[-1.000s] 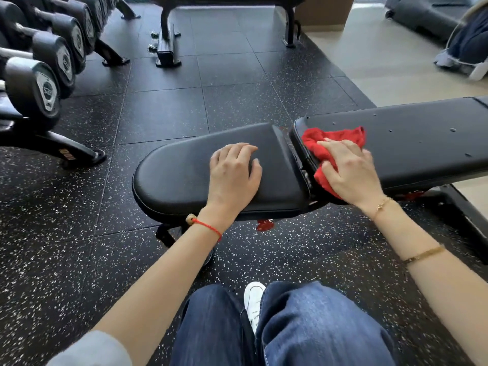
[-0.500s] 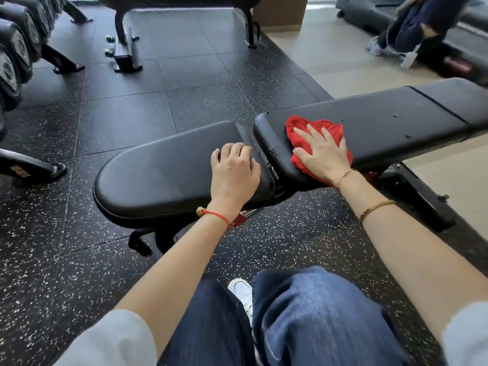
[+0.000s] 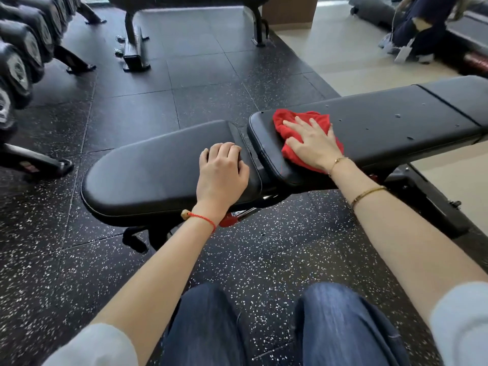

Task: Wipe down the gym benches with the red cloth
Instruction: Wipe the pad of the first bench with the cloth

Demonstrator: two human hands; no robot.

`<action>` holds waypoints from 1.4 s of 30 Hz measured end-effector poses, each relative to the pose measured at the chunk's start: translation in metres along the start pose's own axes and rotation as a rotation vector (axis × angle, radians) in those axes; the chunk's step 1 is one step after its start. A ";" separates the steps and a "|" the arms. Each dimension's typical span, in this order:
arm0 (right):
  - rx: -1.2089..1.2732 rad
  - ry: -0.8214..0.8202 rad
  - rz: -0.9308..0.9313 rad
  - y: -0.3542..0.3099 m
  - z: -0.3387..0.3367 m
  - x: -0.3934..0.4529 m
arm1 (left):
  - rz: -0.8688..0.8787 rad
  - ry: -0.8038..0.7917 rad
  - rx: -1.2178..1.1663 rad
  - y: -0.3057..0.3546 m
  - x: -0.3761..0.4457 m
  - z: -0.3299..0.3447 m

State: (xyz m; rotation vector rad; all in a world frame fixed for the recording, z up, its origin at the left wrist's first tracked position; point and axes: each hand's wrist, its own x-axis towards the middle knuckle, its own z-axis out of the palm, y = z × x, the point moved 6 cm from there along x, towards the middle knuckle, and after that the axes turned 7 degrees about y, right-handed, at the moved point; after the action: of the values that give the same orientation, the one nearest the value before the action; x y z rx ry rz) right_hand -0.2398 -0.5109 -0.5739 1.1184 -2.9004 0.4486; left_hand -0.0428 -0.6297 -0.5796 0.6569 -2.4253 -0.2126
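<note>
Where the pads meet: narrow gap.
Cloth (image 3: 295,133): bunched at back pad's near end, on bench (image 3: 396,120).
Right hand (image 3: 314,143): flat, fingers spread, pressing cloth.
Left hand (image 3: 223,175): fingers curled, resting on seat pad (image 3: 148,170), holding nothing.
Room: bare pad rightward.

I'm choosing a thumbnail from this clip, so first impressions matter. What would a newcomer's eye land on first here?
The red cloth pops first: it lies bunched on the near end of the black back pad, pressed flat under the right hand. Next, the left hand resting on the seat pad beside it. Then the row of dumbbells along the left edge.
</note>
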 end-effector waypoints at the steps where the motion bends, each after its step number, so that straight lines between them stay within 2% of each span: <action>1: -0.018 -0.010 0.001 -0.005 0.002 0.008 | -0.004 0.000 -0.002 0.000 0.001 -0.001; 6: -0.064 -0.049 -0.240 -0.034 0.011 0.012 | -0.021 0.018 -0.015 0.000 0.002 -0.002; 10: -0.015 -0.020 -0.463 -0.024 0.010 -0.015 | -0.051 0.030 -0.011 0.000 0.004 -0.001; 12: 0.021 -0.018 -0.458 -0.003 0.004 -0.015 | -0.083 -0.005 -0.032 0.002 0.006 0.003; 15: -0.006 -0.036 -0.354 0.027 -0.002 0.015 | -0.184 -0.014 -0.047 0.010 0.007 0.006; 18: -0.021 -0.075 -0.288 0.020 0.002 0.052 | -0.194 0.009 0.016 0.018 0.004 0.008; 23: -0.021 -0.101 -0.461 -0.017 0.013 0.064 | -0.207 0.072 0.019 0.021 0.003 0.003; 28: 0.027 -0.094 -0.673 -0.010 0.007 0.019 | -0.203 0.060 0.030 0.024 0.004 0.000; 30: 0.048 -0.084 -0.705 0.004 0.001 0.004 | -0.198 0.060 0.029 0.024 0.004 0.000; 34: 0.028 -0.065 -0.593 0.035 -0.005 0.020 | -0.197 0.074 0.023 0.021 0.004 0.003; 37: 0.012 -0.071 -0.464 0.027 -0.001 0.055 | -0.198 0.085 0.026 0.021 0.005 0.003; 42: 0.001 -0.108 -0.519 -0.024 0.011 0.060 | -0.192 0.088 0.016 0.020 0.004 0.004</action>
State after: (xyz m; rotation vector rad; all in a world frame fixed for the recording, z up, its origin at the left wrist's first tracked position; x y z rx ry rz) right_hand -0.2678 -0.5705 -0.5724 1.8619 -2.5335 0.3774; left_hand -0.0563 -0.6144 -0.5748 0.8891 -2.2821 -0.2377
